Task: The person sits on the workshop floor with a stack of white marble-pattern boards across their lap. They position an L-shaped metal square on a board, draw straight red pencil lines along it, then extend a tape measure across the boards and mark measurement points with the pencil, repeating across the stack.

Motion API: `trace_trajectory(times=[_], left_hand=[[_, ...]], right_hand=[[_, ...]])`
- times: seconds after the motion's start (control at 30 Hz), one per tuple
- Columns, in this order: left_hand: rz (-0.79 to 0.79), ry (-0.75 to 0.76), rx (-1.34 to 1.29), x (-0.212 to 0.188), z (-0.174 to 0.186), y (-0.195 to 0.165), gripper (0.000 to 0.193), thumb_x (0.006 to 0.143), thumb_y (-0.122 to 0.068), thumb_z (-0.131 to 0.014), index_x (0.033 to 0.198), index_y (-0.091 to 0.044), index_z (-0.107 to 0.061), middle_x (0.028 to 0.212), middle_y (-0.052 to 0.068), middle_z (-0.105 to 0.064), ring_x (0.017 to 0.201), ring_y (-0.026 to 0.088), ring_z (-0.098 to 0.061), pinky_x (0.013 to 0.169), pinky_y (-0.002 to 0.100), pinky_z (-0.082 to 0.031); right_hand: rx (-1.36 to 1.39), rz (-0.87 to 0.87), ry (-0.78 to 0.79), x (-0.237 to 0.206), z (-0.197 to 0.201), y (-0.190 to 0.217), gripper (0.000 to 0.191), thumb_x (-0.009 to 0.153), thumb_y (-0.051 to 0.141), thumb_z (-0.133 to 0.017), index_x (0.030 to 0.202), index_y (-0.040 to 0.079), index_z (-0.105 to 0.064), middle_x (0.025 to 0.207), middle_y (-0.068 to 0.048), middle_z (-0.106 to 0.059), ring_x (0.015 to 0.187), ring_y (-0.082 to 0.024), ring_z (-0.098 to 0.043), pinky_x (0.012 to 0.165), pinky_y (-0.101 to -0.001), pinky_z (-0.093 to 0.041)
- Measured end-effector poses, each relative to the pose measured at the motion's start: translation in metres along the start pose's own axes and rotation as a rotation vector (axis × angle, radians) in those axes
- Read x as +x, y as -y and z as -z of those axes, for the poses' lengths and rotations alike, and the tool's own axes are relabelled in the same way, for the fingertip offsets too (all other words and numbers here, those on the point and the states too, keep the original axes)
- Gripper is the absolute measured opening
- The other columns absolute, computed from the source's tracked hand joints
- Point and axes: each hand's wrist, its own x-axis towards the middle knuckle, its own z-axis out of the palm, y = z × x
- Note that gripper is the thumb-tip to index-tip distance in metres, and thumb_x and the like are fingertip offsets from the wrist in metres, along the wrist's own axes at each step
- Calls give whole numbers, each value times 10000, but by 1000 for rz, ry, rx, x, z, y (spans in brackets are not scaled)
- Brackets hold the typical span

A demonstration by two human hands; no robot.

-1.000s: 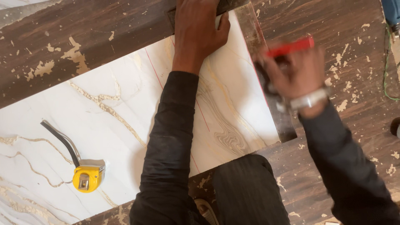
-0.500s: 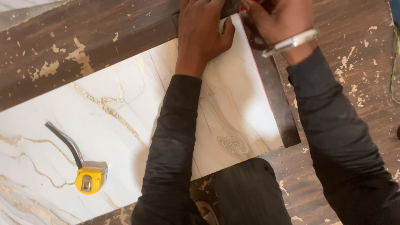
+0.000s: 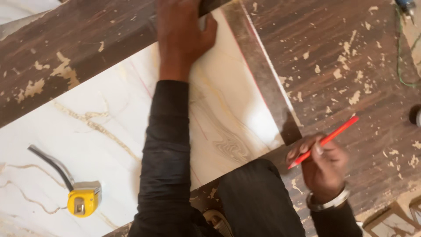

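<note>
Here, red pencil [image 3: 325, 141] pinched in right hand [image 3: 322, 169], left hand [image 3: 182, 37] flat on marble tile [image 3: 87, 145]

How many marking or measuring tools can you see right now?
3: a red pencil in the right hand, a yellow tape measure on the marble tile, a dark straightedge along the tile's edge. Others may be hidden.

No packages, labels, signs, screens.
</note>
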Motion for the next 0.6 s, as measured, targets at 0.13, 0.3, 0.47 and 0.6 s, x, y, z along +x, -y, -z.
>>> trace_trajectory(times=[0.13,0.3,0.47,0.6], left_hand=[[-42,-105,15,-4,-8,0,293,832,-131,-763,1079,-44,-634,980,181,-624,951,398,-567,815,512,-453],[-26,-59,-8,-12,-12,4,178,859,-104,-763,971,-81,-627,872,66,-648,864,328,-597,765,483,-474],[-87,-81,1,-16,-15,6,167,887,-87,-774,877,-83,-608,754,54,-599,712,284,-579,658,435,-451],[-153,-152,66,-14,-12,0,198,880,-61,-770,819,-78,-582,690,61,-561,647,287,-559,609,422,-429]], right_hand=[[77,8,-39,-34,6,-8,252,1101,167,-569,988,-56,-597,797,-203,-639,744,-311,-651,669,-420,-549],[291,-32,71,-74,-16,12,250,1083,148,-599,957,-66,-628,814,-186,-660,695,-264,-646,630,-385,-528],[-120,-20,365,-93,-50,24,166,960,112,-705,855,-16,-694,734,-134,-697,603,-217,-660,526,-347,-510],[-583,137,413,-95,-55,39,116,913,155,-725,845,64,-704,723,-55,-695,593,-147,-677,532,-299,-509]])
